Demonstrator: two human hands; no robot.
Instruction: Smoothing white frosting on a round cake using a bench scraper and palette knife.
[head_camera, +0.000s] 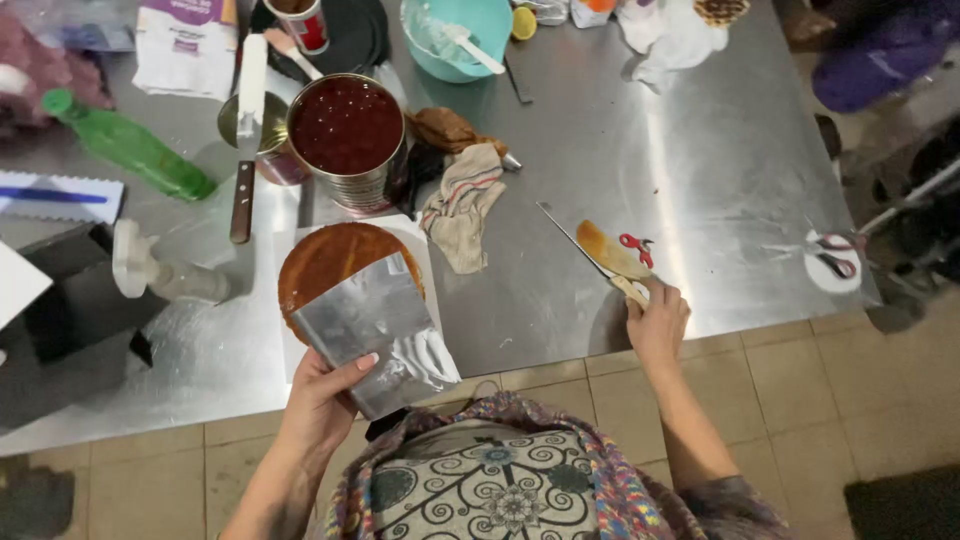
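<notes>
Left fingers (345, 372) pinching silver board (375, 325) over the cake (335, 255); right fingers (650, 300) wrapped round spatula (590, 252) handle, blade pointing up-left across counter (700, 150).

Just above the large open can of dark red filling (347, 128) stands a teal bowl (457, 38); a striped cloth (460, 205) lies beside it, a green bottle (130, 147) well off, red-handled scissors (832, 251) far across
</notes>
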